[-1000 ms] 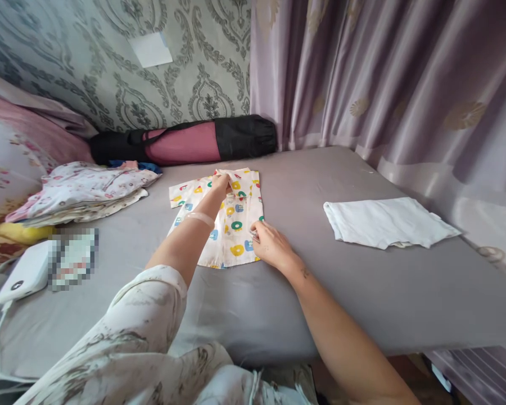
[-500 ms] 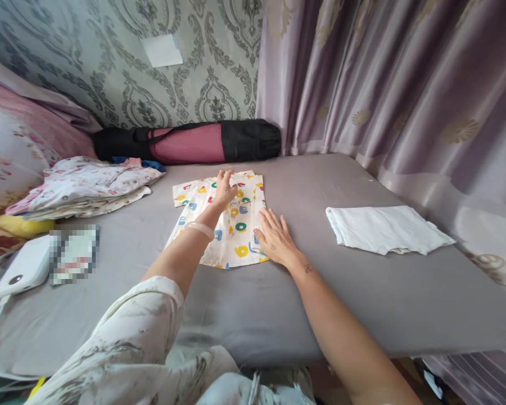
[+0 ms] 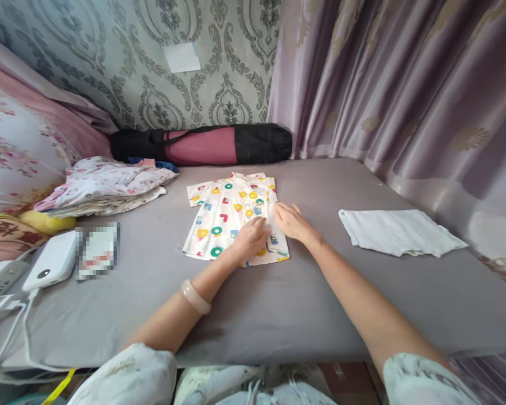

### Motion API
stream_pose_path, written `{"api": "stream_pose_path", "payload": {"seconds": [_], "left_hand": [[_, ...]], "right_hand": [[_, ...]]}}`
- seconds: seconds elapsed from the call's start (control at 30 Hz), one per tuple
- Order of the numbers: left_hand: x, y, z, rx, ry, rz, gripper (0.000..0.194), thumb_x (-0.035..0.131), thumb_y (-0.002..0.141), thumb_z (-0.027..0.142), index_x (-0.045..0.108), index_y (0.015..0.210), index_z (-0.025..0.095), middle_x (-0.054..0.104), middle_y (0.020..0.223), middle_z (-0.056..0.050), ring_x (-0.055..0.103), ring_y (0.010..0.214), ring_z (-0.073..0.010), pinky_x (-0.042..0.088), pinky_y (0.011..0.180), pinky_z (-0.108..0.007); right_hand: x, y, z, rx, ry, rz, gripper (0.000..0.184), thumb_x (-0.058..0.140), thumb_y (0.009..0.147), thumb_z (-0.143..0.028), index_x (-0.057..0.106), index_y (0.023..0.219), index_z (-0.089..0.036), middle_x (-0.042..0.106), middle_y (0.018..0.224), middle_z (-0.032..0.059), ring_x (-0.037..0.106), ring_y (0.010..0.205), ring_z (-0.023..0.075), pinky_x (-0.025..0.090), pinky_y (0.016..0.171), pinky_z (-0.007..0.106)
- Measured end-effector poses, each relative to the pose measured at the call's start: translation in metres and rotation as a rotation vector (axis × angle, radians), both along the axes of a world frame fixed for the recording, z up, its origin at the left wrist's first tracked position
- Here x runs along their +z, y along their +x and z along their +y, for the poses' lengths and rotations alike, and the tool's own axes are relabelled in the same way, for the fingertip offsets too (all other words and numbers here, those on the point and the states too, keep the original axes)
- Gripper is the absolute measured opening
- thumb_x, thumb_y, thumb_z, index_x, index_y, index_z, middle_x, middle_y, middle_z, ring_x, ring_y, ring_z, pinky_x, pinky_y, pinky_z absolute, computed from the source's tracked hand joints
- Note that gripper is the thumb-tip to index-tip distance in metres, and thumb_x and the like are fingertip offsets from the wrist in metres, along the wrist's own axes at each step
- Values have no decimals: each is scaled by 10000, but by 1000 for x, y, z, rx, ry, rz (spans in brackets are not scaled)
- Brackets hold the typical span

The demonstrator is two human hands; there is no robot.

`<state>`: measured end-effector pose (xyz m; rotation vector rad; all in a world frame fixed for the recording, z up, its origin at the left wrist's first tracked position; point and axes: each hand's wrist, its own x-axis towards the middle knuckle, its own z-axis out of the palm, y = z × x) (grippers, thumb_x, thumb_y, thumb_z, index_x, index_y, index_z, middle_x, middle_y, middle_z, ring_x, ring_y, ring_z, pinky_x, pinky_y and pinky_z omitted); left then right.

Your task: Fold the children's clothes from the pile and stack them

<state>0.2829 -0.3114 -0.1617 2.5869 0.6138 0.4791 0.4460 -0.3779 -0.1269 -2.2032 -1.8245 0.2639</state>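
Observation:
A small short-sleeved shirt (image 3: 223, 216), white with colourful letter prints, lies spread on the grey bed sheet (image 3: 320, 292). Over its lower right part is my left hand (image 3: 252, 241), fingers loosely stretched and apart, with nothing visible in them. My right hand (image 3: 294, 221) rests at the shirt's right edge, fingertips touching the cloth and pointing left. Its fingers are extended, not wrapped round anything. Part of the shirt's lower right is hidden under my left hand.
Folded white cloth (image 3: 400, 232) lies to the right. At the left are a stack of folded clothes (image 3: 109, 183), a white power bank (image 3: 53, 261) with cables, a blurred packet (image 3: 98, 251) and a power strip (image 3: 4, 278). A black-and-pink rolled bag (image 3: 202, 145) lies along the wall.
My left hand has moved from the shirt's upper middle down and right to its lower right part. My right hand has shifted slightly up and outward. The view has turned a little left.

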Motion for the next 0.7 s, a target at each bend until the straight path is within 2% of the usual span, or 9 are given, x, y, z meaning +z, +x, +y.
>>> {"api": "stream_pose_path", "payload": {"seconds": [0.1, 0.2, 0.37, 0.57, 0.7], "left_hand": [[1, -1, -19, 69, 38, 115, 511, 373, 961, 449, 462, 1376, 164, 425, 1484, -149, 327, 1408, -315, 262, 1153, -502], [4, -2, -30, 43, 69, 174, 572, 351, 956, 517, 438, 1414, 186, 352, 1539, -121, 251, 1436, -350, 189, 1163, -566], [10, -8, -32, -19, 30, 198, 610, 424, 911, 545, 444, 1418, 208, 320, 1555, -113, 215, 1448, -356, 174, 1157, -600], [9, -9, -33, -43, 3, 211, 643, 348, 934, 535, 370, 1476, 188, 263, 1576, -111, 142, 1464, -368, 84, 1166, -625], [7, -8, -35, -47, -6, 201, 638, 347, 938, 530, 356, 1486, 203, 256, 1577, -108, 146, 1463, -370, 95, 1162, -641]], "right_hand": [[-2, 6, 35, -13, -14, -32, 547, 200, 997, -350, 336, 1479, -131, 253, 1586, 94, 189, 1460, 196, 85, 1187, 415], [-11, 4, 69, -8, -96, -43, 621, 163, 994, -412, 230, 1527, -101, 146, 1612, 81, 88, 1482, 186, 46, 1195, 374], [-22, 4, 109, -44, -198, -26, 652, 116, 989, -455, 209, 1537, -114, 113, 1618, 79, 58, 1484, 182, 48, 1190, 355], [-18, 13, 141, -87, -193, -16, 648, 94, 987, -462, 226, 1535, -141, 128, 1616, 91, 83, 1482, 213, 63, 1185, 442], [-25, 13, 155, -157, -156, -33, 653, 101, 982, -479, 222, 1540, -161, 97, 1622, 82, 60, 1483, 249, 58, 1177, 492]]}}
